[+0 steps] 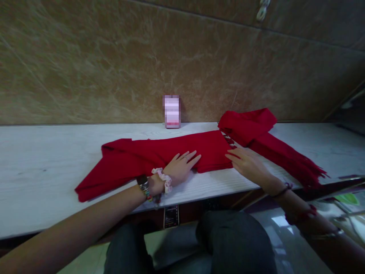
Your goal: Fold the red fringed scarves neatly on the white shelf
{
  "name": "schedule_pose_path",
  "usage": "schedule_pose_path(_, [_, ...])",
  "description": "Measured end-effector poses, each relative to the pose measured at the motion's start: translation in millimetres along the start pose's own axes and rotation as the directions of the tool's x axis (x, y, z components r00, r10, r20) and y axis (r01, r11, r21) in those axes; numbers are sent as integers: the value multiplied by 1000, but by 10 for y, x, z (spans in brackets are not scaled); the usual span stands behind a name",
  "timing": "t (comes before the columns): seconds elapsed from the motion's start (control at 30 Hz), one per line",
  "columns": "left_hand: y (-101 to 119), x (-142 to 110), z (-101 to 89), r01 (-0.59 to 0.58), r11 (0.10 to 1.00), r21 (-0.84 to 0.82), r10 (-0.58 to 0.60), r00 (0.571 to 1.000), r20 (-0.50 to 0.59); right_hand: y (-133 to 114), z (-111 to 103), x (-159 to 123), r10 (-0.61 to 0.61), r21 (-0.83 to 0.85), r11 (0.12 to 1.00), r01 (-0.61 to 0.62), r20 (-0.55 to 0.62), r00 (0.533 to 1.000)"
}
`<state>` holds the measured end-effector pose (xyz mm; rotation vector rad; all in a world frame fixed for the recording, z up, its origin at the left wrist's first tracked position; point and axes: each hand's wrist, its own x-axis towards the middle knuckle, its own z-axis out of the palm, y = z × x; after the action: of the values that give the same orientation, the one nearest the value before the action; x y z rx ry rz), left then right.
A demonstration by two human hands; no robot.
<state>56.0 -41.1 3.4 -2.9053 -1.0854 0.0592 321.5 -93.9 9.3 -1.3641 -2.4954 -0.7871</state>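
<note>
A red scarf [168, 150] lies folded lengthwise along the white tabletop, its left end slanting down toward me. My left hand [181, 167] rests flat on the cloth with the fingers spread, a ring on one of them. At the cloth's right end is my right hand [248, 163], its fingers stretched out over the edge close to some fringe [229, 140]. Beyond it lies another red fringed length [270, 142], bunched at the back and trailing to the lower right. Whether both lengths are one scarf I cannot tell.
A phone with a blurred bright screen [172, 111] leans against the brown marbled wall [114, 68]. The white table [42, 163] is narrow, its front edge close to my knees. Below that edge shows a second dark-screened phone [171, 217]. A metal frame with something green [348, 198] stands at the lower right.
</note>
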Motion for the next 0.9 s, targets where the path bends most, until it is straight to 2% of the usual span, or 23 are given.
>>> schedule_pose_path(0.1, [-29,33,20,13,1000,-1,-13,999,-31,-35,9,107,-109,46,993,107,41,993])
schedule_pose_path(0.17, [-37,69,3,26,1000,4,-26,998,-55,-37,57,140,-132,84,989,125,83,988])
schedule_pose_path(0.27, [-41,98,-73,23,1000,21,-21,997,-75,9,121,128,-75,138,989,62,93,993])
schedule_pose_path(0.4, [-30,57,-141,-47,999,24,48,995,-88,89,161,23,30,197,980,-32,11,999])
schedule_pose_path(0.6, [12,-13,17,-41,999,-26,42,997,66,78,233,-134,-109,189,978,94,67,992])
schedule_pose_path(0.7, [5,-24,29,-27,998,-65,29,999,35,67,234,-141,-104,178,980,93,52,993])
schedule_pose_path(0.8, [-2,-41,4,-23,994,-107,20,999,-34,76,225,-131,-39,196,980,31,36,999])
schedule_pose_path(0.9, [9,-66,22,-37,992,-118,37,999,0,83,234,-145,-10,216,976,2,38,999])
